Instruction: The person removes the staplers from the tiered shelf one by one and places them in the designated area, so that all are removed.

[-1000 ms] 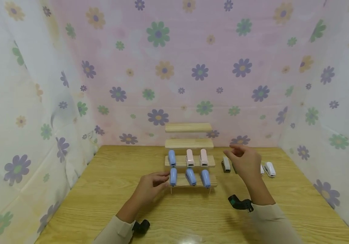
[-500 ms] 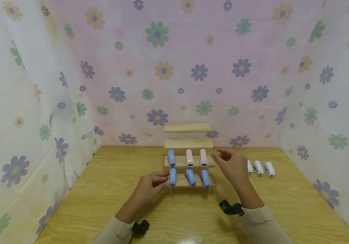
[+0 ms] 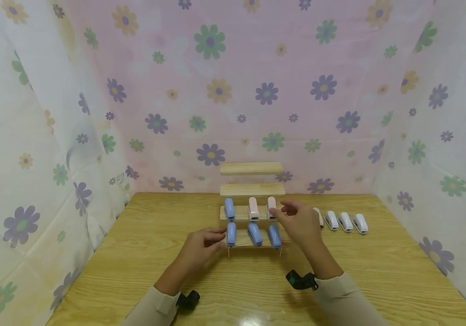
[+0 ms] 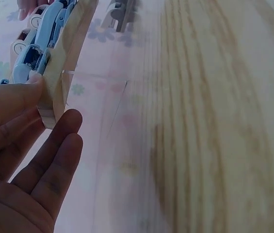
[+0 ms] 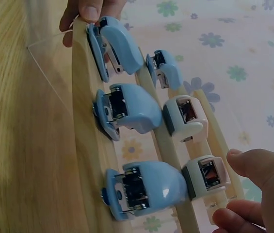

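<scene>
A tiered wooden display rack [image 3: 253, 189] stands on the table. On its lowest tier sit several blue mini staplers [image 3: 254, 234]; the tier above carries one blue stapler [image 3: 229, 209] and two pink staplers [image 3: 253, 208]. My left hand [image 3: 200, 249] holds the left end of the lowest tier, thumb [image 4: 15, 99] on top beside a blue stapler. Close to the right pink stapler [image 5: 208, 175], my right hand [image 3: 302, 226] has its thumb and fingers spread apart around the tier's right end. Whether it touches that stapler cannot be told.
Several white staplers [image 3: 344, 222] stand in a row on the wooden table [image 3: 379, 271], right of the rack. My right hand partly hides the nearest one. The two upper tiers of the rack rise behind. Flowered cloth [image 3: 265, 90] encloses the back and sides.
My right hand has moved left from above the row of staplers to the right pink stapler on the rack. My left hand stays at the rack's left end.
</scene>
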`<state>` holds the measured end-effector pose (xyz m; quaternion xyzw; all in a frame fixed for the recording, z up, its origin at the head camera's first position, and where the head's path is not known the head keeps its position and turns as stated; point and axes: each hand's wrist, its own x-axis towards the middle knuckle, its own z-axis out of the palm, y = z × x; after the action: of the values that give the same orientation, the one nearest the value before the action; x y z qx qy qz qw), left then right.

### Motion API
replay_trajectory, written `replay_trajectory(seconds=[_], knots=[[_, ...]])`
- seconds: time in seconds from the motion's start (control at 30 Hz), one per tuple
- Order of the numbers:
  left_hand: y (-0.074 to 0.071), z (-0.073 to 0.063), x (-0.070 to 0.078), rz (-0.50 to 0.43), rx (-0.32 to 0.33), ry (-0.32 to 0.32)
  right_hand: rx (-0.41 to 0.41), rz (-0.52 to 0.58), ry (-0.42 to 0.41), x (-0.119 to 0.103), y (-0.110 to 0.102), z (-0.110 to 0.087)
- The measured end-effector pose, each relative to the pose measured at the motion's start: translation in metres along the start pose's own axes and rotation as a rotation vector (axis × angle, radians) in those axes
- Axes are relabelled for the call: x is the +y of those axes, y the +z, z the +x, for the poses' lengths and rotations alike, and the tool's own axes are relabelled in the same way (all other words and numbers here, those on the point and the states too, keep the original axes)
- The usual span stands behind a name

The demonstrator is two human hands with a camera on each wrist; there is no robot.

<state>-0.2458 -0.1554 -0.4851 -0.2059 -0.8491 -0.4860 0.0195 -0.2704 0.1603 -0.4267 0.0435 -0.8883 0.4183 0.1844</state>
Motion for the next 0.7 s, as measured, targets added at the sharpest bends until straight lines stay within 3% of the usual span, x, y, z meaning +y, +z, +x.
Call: replay_trajectory(seconds=[0.7], knots=[[-0.001, -0.001, -0.001, 0.035, 0.002, 0.016, 0.030, -0.122, -0.091, -0.003, 0.013, -0.007]])
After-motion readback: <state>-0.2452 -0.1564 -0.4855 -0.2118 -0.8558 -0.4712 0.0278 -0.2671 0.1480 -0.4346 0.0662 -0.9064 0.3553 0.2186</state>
